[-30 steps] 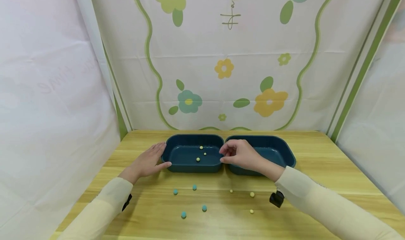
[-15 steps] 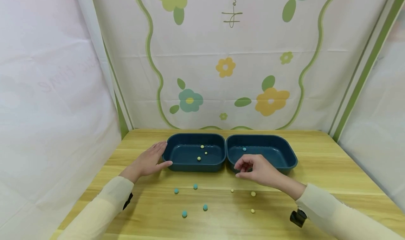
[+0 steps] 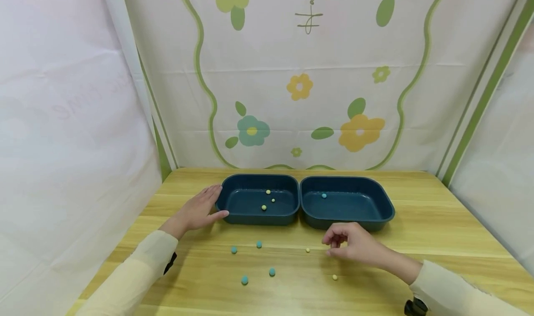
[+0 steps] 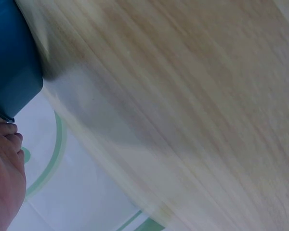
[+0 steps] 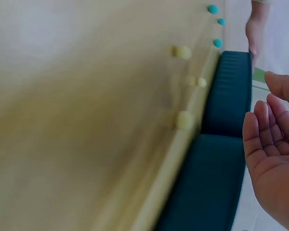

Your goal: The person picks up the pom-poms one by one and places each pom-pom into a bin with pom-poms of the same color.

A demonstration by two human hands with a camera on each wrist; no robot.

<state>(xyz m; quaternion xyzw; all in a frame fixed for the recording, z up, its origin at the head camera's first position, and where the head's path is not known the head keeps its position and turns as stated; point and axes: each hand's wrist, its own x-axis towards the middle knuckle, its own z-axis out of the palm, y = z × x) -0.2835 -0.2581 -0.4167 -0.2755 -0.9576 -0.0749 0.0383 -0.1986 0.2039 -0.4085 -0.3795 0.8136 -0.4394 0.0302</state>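
My left hand (image 3: 199, 210) rests against the left end of the left dark blue bin (image 3: 258, 219), its fingers along the side and its thumb at the front rim. Three small yellow balls (image 3: 264, 207) lie in that bin. In front of the right dark blue bin (image 3: 367, 224), my right hand (image 3: 354, 245) hovers over the table, fingers loosely bent, thumb apart, holding nothing. Close to it are a tiny yellow ball (image 3: 308, 250) and another yellow ball (image 3: 335, 277). A third yellow ball (image 5: 185, 120) shows in the right wrist view; the hand hides it from the head view.
Several teal balls (image 3: 272, 272) are scattered on the wooden table (image 3: 200, 283) before the left bin. One blue ball (image 3: 324, 196) lies inside the right bin. The bins stand side by side near a flowered cloth (image 3: 267, 75) at the back.
My right hand has moved from between the bins, back toward me and to the right, over the table. A blue ball now shows in the right bin. My left hand has stayed put.
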